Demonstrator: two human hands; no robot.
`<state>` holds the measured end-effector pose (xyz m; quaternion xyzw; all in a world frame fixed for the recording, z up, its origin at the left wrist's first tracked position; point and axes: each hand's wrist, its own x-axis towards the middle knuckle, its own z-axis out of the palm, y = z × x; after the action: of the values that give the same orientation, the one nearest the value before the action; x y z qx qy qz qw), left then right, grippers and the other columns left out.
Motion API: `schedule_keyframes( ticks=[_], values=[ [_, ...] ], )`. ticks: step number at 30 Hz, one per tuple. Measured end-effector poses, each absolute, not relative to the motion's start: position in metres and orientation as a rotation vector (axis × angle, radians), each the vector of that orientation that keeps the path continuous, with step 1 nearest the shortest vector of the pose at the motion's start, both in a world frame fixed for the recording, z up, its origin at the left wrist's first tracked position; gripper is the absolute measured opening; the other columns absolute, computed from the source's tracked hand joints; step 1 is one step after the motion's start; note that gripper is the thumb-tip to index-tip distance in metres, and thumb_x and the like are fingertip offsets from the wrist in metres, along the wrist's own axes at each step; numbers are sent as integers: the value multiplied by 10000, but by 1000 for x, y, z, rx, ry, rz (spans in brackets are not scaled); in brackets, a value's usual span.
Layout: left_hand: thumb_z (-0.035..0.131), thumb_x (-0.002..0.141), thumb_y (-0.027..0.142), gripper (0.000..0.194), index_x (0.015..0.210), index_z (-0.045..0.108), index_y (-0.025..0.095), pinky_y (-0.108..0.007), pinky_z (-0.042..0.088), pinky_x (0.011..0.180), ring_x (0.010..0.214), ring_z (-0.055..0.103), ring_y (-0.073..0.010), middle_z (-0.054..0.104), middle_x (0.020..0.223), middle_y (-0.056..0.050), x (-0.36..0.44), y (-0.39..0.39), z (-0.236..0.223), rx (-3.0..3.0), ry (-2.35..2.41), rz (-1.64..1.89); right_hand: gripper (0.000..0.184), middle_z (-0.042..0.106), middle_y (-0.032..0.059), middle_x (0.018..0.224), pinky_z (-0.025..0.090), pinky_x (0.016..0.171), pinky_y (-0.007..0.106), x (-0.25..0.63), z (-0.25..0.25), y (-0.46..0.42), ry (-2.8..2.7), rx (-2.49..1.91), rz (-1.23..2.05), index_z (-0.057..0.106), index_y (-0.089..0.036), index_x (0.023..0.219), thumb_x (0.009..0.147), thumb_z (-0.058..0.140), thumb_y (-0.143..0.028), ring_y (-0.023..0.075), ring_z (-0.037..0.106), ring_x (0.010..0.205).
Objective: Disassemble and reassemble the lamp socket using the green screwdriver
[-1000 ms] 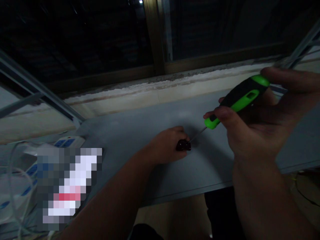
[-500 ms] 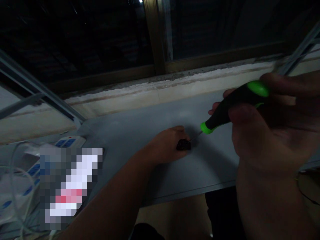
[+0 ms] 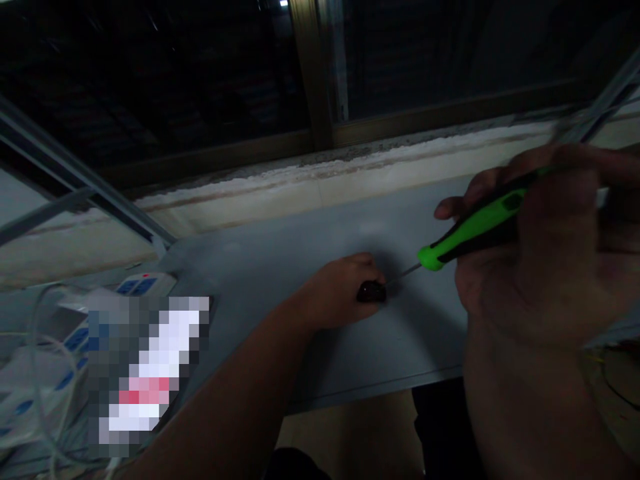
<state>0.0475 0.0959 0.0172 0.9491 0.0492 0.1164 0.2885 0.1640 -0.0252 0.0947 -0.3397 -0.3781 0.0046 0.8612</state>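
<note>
Over the grey tabletop (image 3: pixel 240 267), my left hand (image 3: pixel 340 293) is closed around a small dark, shiny part (image 3: pixel 371 291) whose kind I cannot make out. My right hand (image 3: pixel 545 247), large and close to the camera, grips a screwdriver (image 3: pixel 475 230) by its green and black handle. The thin metal shaft slants down and left to the dark part. Its tip meets or nearly touches that part beside my left fingers; the exact contact is too dark to see.
White power strips (image 3: pixel 145 285) with blue sockets and a pale cable (image 3: pixel 35 333) lie at the left. A blurred-out bright panel (image 3: pixel 160 360) is beside them. Grey metal frame bars (image 3: pixel 115 207) rise at both sides. Behind the table runs a window ledge (image 3: pixel 320 177).
The screwdriver handle has turned, showing a longer green side. My right hand has rolled and shifted slightly right, with more shaft visible. My left hand keeps its hold on the dark part.
</note>
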Motion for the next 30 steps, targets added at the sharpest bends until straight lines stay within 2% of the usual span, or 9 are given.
schedule_keyframes(
  ticks=[4, 9, 11, 13, 15, 17, 22, 27, 30],
  values=[
    [675, 811, 157, 172, 972, 730, 181, -298, 497, 802, 864, 615, -171, 623, 995, -51, 47, 97, 18, 2542, 147, 275, 169, 597, -3, 779, 627, 589, 324, 176, 92, -19, -925, -588, -4, 765, -286, 843, 860, 630, -185, 153, 655, 708],
    [669, 820, 165, 174, 984, 725, 183, -289, 489, 791, 874, 610, -171, 622, 1000, -51, 47, 96, 17, 2547, 121, 271, 469, 601, 19, 820, 537, 471, 285, 185, 97, -33, -836, -732, 416, 709, -284, 779, 1040, 329, -200, 143, 598, 654],
    [668, 818, 161, 168, 976, 724, 178, -290, 491, 793, 875, 612, -172, 623, 993, -51, 47, 94, 17, 2540, 118, 268, 323, 584, 8, 890, 492, 395, 225, 182, 96, -30, -795, -641, 349, 735, -298, 779, 1009, 509, -327, 139, 624, 753],
    [672, 809, 155, 170, 969, 725, 173, -294, 494, 800, 874, 613, -172, 624, 989, -51, 48, 94, 18, 2533, 116, 263, 61, 567, -6, 886, 461, 363, 170, 178, 94, -22, -776, -581, 213, 758, -311, 780, 826, 768, -350, 128, 619, 785],
    [676, 806, 156, 177, 976, 725, 174, -296, 496, 801, 871, 613, -171, 626, 993, -51, 48, 93, 18, 2532, 117, 259, 75, 601, -23, 878, 537, 443, 185, 175, 96, -17, -787, -603, 155, 779, -319, 843, 778, 814, -331, 108, 604, 745],
    [677, 808, 157, 176, 977, 719, 179, -293, 496, 795, 872, 612, -169, 627, 999, -49, 48, 93, 18, 2535, 109, 262, 30, 627, -31, 818, 596, 543, 242, 175, 100, -19, -829, -641, 260, 765, -304, 875, 865, 743, -322, 105, 588, 670],
    [677, 803, 153, 157, 954, 707, 183, -291, 493, 772, 854, 608, -164, 615, 982, -44, 48, 93, 16, 2545, 97, 266, 314, 506, -34, 624, 483, 471, 260, 181, 106, -36, -783, -608, 598, 657, -274, 775, 1048, 509, -319, 111, 470, 494],
    [683, 794, 151, 179, 966, 721, 181, -290, 494, 775, 856, 612, -168, 622, 983, -46, 47, 92, 18, 2519, 120, 261, 219, 606, -57, 850, 448, 340, 223, 179, 97, -31, -771, -476, 379, 652, -280, 732, 798, 855, -333, 131, 639, 702],
    [670, 796, 144, 188, 971, 732, 175, -298, 498, 794, 865, 616, -172, 627, 995, -52, 47, 92, 19, 2499, 112, 265, 175, 611, -63, 732, 607, 522, 260, 177, 100, -28, -787, -587, 374, 689, -249, 762, 906, 756, -321, 113, 643, 670]
  ],
)
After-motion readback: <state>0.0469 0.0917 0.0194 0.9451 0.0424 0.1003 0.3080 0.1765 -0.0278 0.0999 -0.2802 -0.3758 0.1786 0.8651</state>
